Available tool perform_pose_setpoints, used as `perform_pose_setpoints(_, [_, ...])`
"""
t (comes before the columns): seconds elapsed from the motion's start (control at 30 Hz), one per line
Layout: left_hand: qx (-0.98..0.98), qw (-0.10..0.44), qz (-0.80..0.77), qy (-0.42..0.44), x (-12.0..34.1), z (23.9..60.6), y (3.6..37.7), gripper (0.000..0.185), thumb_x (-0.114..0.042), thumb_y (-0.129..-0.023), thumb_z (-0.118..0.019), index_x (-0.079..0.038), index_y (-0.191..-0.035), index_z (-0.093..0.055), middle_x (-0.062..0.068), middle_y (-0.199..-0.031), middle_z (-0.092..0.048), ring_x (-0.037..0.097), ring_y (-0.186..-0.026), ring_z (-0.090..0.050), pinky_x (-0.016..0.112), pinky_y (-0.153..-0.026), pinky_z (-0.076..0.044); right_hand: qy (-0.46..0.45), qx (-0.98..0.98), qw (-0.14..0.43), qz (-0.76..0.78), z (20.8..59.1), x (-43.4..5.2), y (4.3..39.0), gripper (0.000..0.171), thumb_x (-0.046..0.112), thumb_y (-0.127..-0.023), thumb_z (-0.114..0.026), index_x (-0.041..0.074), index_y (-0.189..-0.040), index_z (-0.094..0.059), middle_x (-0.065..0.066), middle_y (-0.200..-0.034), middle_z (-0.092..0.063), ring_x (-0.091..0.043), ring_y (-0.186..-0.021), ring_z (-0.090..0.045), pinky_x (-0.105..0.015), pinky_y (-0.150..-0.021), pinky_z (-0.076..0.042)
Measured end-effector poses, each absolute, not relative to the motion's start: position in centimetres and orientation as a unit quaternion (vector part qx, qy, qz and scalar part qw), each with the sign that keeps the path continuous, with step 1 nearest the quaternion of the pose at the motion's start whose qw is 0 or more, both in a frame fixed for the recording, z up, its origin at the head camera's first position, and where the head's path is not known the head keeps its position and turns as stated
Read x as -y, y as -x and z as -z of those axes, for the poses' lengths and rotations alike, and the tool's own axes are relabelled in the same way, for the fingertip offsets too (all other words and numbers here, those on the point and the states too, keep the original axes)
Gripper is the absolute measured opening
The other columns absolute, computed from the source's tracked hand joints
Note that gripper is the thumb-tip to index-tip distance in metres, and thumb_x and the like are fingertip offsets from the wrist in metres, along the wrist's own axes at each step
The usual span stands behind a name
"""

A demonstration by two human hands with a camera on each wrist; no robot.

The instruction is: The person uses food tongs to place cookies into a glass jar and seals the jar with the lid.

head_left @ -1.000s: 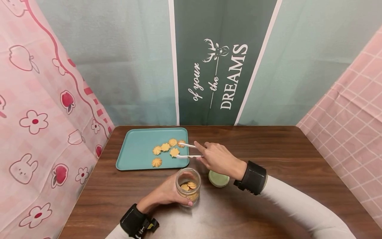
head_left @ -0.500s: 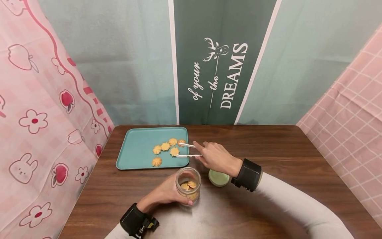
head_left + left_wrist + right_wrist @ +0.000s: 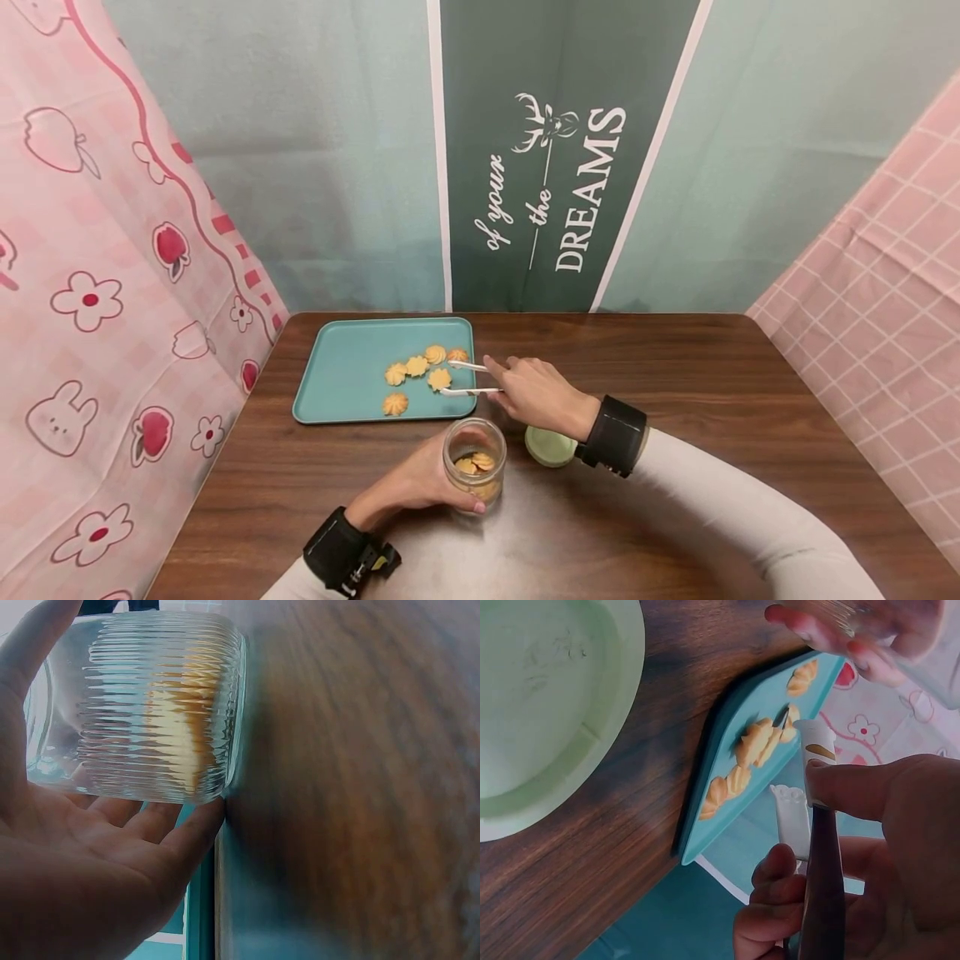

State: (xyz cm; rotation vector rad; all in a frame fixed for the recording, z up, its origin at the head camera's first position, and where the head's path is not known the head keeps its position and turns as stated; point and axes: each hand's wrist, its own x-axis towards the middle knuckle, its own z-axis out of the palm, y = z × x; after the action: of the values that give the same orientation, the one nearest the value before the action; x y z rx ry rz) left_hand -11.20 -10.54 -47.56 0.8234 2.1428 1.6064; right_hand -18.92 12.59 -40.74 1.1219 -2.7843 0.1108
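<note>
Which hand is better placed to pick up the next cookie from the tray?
Right hand: it holds the white tongs open over the cookies on the tray. Left hand grips the jar.

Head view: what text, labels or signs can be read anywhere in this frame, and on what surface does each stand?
"of your": white script on the dark green banner behind the table.
"the": white script on the same banner, below a small white deer-head emblem.
"DREAMS": white capitals on the same banner.
Glass jar, green lid, teal tray, wrist bands: no readable text.
</note>
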Motion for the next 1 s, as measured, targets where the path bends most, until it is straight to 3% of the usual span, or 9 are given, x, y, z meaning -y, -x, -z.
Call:
perform_pose_setpoints(0.4, [-0.750,0.168,-0.569,-0.292,10.6,47.6,11.2,0.085,-0.018,-0.072,-0.100,-0.015,-0.144,-0.054,0.000,-0.138,-0.063,0.023,-0.130,-0.059,0.038,-0.118,-0.043,-0.373,0.925,0.048,-0.046,41.7,-11.7,19.5,0.056,0.028,-0.100,-0.076,-0.002,-0.144,-0.059,-0.016,-0.089,-0.068,-0.028,-0.067,-0.065,-0.040,-0.054,-0.056])
perform_pose_setpoints(0.77, [-0.748,0.180,-0.572,-0.284,10.6,47.5,11.2,0.085,-0.020,-0.072,-0.100,-0.015,-0.144,-0.055,0.001,-0.138,-0.063,0.028,-0.131,-0.059,0.048,-0.119,-0.042,-0.349,0.935,0.016,-0.055,42.3,-11.1,20.0,0.056,0.028,-0.101,-0.075,-0.003,-0.145,-0.058,-0.015,-0.087,-0.068,-0.027,-0.067,-0.066,-0.040,-0.054,-0.056])
perform_pose_setpoints(1.0, [-0.754,0.174,-0.566,-0.285,10.6,47.5,11.3,0.086,-0.021,-0.071,-0.100,-0.015,-0.144,-0.055,-0.001,-0.138,-0.064,0.026,-0.131,-0.058,0.045,-0.119,-0.042,-0.350,0.935,0.008,-0.050,42.7,-10.8,20.7,0.055,0.029,-0.102,-0.073,-0.003,-0.145,-0.059,-0.011,-0.081,-0.066,-0.025,-0.062,-0.063,-0.037,-0.051,-0.054])
